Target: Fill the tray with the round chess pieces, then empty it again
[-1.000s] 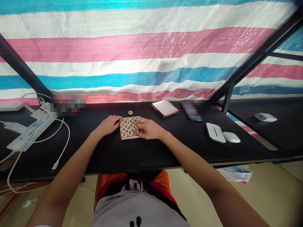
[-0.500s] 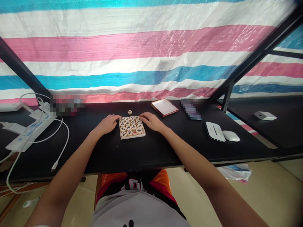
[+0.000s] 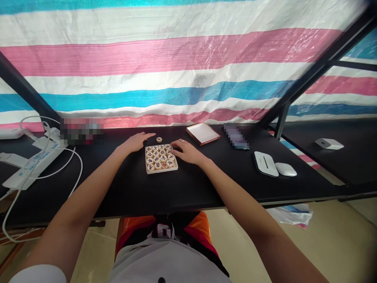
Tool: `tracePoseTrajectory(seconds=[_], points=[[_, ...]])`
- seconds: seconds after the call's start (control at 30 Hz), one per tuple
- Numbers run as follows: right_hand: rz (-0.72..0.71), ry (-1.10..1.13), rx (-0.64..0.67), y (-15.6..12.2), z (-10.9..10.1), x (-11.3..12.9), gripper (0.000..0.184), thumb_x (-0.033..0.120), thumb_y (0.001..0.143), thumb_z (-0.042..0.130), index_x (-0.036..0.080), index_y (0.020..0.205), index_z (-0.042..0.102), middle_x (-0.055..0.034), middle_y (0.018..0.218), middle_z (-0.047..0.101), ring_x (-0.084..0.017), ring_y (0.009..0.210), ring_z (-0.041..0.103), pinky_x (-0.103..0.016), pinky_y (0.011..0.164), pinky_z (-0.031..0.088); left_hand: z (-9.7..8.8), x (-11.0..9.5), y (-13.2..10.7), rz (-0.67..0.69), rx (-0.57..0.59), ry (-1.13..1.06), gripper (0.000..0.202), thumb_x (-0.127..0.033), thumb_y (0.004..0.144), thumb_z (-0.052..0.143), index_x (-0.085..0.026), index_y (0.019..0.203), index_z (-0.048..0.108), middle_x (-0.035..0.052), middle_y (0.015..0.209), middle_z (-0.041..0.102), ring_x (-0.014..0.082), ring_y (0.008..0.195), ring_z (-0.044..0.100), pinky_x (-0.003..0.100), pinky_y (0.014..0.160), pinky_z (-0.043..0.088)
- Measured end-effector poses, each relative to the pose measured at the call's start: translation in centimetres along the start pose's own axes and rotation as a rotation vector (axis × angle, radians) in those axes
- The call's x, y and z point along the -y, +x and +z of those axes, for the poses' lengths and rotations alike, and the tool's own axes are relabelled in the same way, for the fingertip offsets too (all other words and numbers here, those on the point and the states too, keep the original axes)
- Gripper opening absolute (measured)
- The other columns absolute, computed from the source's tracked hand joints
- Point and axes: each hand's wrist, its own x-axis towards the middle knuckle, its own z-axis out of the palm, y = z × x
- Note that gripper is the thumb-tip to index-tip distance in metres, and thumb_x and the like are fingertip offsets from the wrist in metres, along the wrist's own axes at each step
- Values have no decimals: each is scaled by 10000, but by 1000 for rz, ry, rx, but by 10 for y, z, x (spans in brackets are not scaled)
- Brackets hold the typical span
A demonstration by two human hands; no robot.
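A small wooden box (image 3: 161,170) filled with several round wooden game pieces lies on the black table (image 3: 188,188). One loose piece (image 3: 159,139) sits just behind it. My left hand (image 3: 136,141) lies flat with fingers stretched toward the loose piece, its fingertips close to it and holding nothing. My right hand (image 3: 186,151) rests at the box's right side, fingers loosely curled and touching the top right corner; a ring is on one finger.
A flat box lid (image 3: 204,133) lies behind on the right. A white device (image 3: 265,163) and a white mouse (image 3: 285,169) sit further right. Power strips with white cables (image 3: 32,161) crowd the left end. A striped tarp hangs behind the table.
My left hand left the box's left edge and reached forward toward the loose piece. My right hand lifted off the pieces at the box's front and settled at its right side.
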Motion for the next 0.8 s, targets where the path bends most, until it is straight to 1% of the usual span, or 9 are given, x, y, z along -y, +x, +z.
tracePoseTrajectory(seconds=[0.1, 0.23, 0.27, 0.33, 0.4, 0.43, 0.57, 0.7, 0.8], points=[[-28, 33, 30, -4, -5, 7, 602, 511, 818, 617, 234, 1332, 470, -107, 1343, 477, -269, 1257, 450, -446, 1067, 368, -1, -3, 9, 29, 32, 84, 654, -103, 846, 380, -396, 1430, 353, 55, 1124, 550, 220, 1020, 562, 304, 870, 447], [-48, 76, 157, -6, -8, 16, 740, 543, 749, 682, 271, 1387, 423, -103, 1459, 366, -295, 1352, 339, -479, 1112, 313, 0, -2, 10, 59, 50, 149, 560, -149, 881, 368, -416, 1366, 450, 57, 1069, 526, 234, 1014, 557, 302, 815, 461], [-45, 81, 184, -7, -9, 17, 748, 536, 741, 692, 274, 1389, 425, -103, 1466, 360, -300, 1360, 327, -482, 1112, 313, 0, -2, 10, 58, 50, 157, 570, -140, 878, 365, -409, 1375, 438, 60, 1081, 524, 237, 1030, 550, 303, 813, 460], [-40, 90, 218, -7, -9, 17, 733, 506, 744, 701, 280, 1388, 433, -100, 1470, 357, -300, 1365, 325, -480, 1113, 314, -1, -3, 8, 51, 43, 162, 632, -116, 866, 371, -395, 1432, 343, 67, 1124, 519, 241, 1061, 537, 301, 817, 453], [-41, 99, 229, -6, -10, 16, 699, 462, 759, 701, 282, 1384, 442, -97, 1467, 362, -293, 1356, 345, -473, 1112, 318, -4, -5, 8, 59, 33, 172, 682, -106, 866, 375, -395, 1470, 244, 71, 1145, 516, 239, 1061, 537, 297, 821, 445], [-43, 103, 229, -6, -10, 15, 679, 439, 768, 697, 281, 1380, 447, -97, 1463, 365, -289, 1349, 358, -471, 1111, 319, -5, -6, 9, 72, 34, 189, 684, -106, 873, 369, -403, 1473, 227, 70, 1135, 518, 237, 1047, 542, 295, 817, 442], [-45, 109, 242, -5, -12, 14, 588, 377, 801, 665, 268, 1349, 479, -98, 1449, 376, -277, 1326, 391, -471, 1104, 320, -9, -11, 12, 133, 70, 294, 618, -128, 918, 324, -426, 1456, 266, 65, 1048, 519, 225, 979, 551, 284, 768, 432], [-30, 102, 254, -5, -13, 14, 573, 380, 801, 661, 260, 1336, 494, -97, 1446, 375, -276, 1320, 393, -462, 1105, 314, -11, -11, 13, 164, 75, 340, 587, -133, 929, 323, -424, 1440, 313, 62, 1072, 518, 213, 978, 541, 262, 731, 416], [-31, 104, 251, -5, -13, 14, 566, 389, 803, 655, 256, 1331, 499, -98, 1445, 376, -276, 1321, 392, -454, 1102, 317, -11, -8, 8, 156, 74, 331, 596, -106, 907, 337, -411, 1417, 371, 52, 1083, 541, 199, 976, 541, 245, 724, 414]])
